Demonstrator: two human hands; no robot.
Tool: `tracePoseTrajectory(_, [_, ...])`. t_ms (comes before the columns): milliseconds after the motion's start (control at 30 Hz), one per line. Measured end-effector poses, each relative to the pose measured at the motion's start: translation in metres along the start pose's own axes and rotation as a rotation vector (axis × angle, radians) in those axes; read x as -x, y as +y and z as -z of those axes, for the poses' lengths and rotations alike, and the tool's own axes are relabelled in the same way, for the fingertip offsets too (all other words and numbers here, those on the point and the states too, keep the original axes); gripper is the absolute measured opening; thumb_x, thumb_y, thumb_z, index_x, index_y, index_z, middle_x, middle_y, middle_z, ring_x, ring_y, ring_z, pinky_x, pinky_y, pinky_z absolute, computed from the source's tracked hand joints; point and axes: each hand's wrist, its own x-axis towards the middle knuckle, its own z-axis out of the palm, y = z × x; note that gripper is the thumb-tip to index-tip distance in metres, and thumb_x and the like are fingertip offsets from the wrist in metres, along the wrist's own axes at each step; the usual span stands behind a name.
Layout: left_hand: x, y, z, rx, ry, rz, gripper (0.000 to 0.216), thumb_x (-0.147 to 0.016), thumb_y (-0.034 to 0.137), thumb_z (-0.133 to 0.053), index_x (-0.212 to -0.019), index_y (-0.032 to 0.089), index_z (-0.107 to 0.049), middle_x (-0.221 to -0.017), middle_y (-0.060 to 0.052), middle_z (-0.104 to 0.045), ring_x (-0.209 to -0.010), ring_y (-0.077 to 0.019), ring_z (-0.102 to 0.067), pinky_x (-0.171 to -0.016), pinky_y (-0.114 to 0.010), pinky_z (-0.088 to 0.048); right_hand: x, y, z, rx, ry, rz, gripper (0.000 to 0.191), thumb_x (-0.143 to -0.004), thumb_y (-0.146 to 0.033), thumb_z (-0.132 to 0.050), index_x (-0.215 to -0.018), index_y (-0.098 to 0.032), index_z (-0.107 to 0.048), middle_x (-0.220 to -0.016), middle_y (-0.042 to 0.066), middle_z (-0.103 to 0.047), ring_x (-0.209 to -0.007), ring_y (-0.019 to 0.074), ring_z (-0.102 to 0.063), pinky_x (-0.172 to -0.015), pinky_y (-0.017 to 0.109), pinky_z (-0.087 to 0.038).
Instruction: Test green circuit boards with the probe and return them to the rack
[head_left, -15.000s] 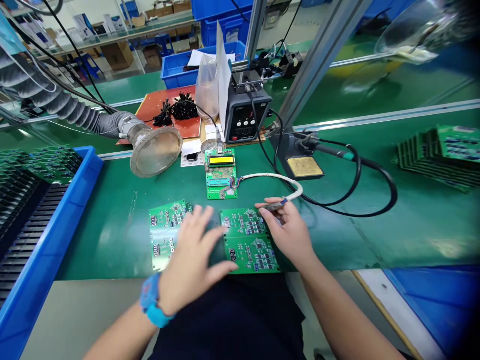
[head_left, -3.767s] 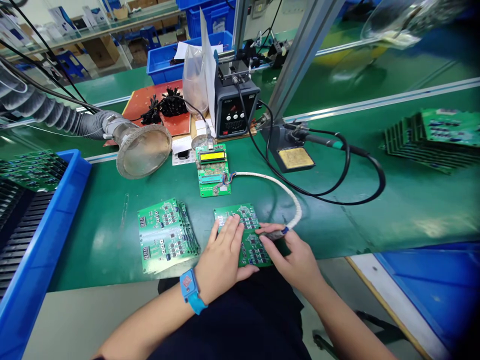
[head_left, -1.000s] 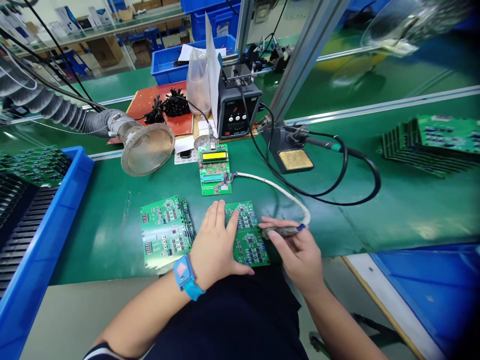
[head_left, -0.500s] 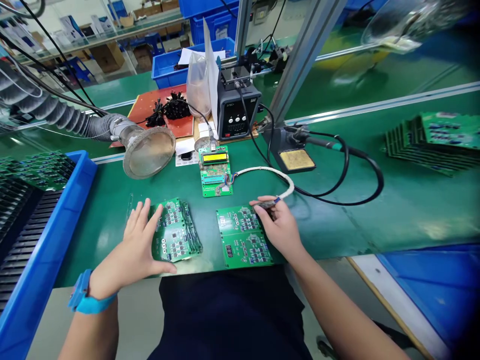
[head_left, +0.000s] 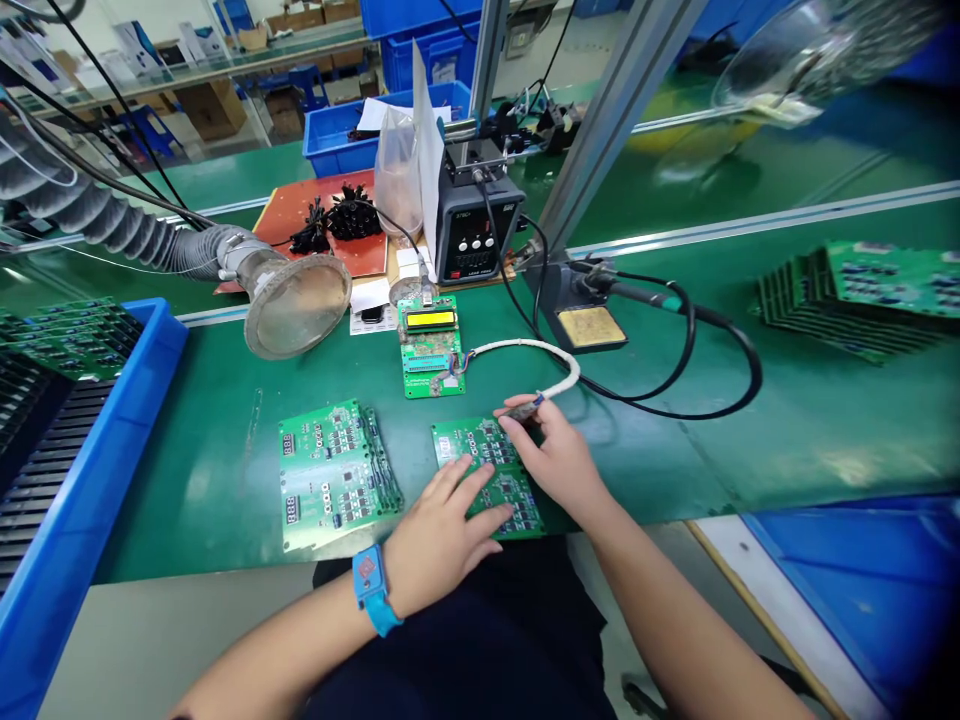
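Note:
My left hand [head_left: 442, 525], with a blue wristband [head_left: 373, 590], lies flat and open on the near half of a green circuit board [head_left: 480, 450] at the bench's front edge. My right hand [head_left: 555, 455] is closed on a small connector [head_left: 525, 406] at the end of a white braided cable [head_left: 540, 350], held at the board's far right corner. The cable runs to a small green programmer board with a yellow display [head_left: 429, 345]. A stack of similar green boards [head_left: 330, 470] lies to the left, untouched.
A blue bin [head_left: 90, 440] of boards stands at left, a fume-extractor funnel [head_left: 296, 300] and hose behind it. A soldering station [head_left: 476, 225], iron stand [head_left: 592, 325] with black cable loop, and metal post [head_left: 615, 120] are behind. More stacked boards [head_left: 855, 295] lie far right.
My left hand has moved right from the stack of boards back onto the single board. My right hand with the connector has barely shifted.

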Motion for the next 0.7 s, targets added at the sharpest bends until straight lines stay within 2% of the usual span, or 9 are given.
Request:
tracePoseTrajectory(267, [0.0025,-0.0008,0.0002,0.105,0.031,0.026,0.036,-0.091,0.034,-0.061,-0.126,0.027,-0.057,-0.147,-0.008,-0.040,-0.142,-0.0284,-0.026,-0.113,-0.050,-0.032,-0.0041,0.0032,-0.0042,0.021,0.070,0.037,0.013,-0.084,-0.035,-0.057,-0.086,-0.022,-0.056,-0.079,0.005,-0.068,-0.072,0.0208,-0.065,-0.069,0.033,-0.051])
tracePoseTrajectory(433, [0.0038,-0.0030,-0.0021,0.177,0.079,0.027,0.022,-0.092,0.034,-0.060,-0.112,0.026,-0.065,-0.146,-0.008,-0.041,-0.141,-0.0270,-0.027,-0.114,-0.048,-0.029,-0.0029,0.0064,-0.0021,-0.076,0.016,0.013,0.015,-0.086,-0.037,-0.057,-0.090,-0.022,-0.056,-0.086,0.005,-0.070,-0.080,0.0209,-0.066,-0.076,0.034,-0.050])
tracePoseTrajectory(700, [0.0004,-0.0030,0.0012,0.203,0.065,0.053,0.019,-0.088,0.034,-0.066,-0.105,0.026,-0.068,-0.145,-0.006,-0.044,-0.139,-0.0258,-0.033,-0.113,-0.045,-0.031,-0.0017,0.0064,-0.0015,-0.135,0.007,-0.006,0.017,-0.086,-0.038,-0.057,-0.091,-0.022,-0.054,-0.087,0.005,-0.071,-0.081,0.0205,-0.066,-0.078,0.035,-0.050])
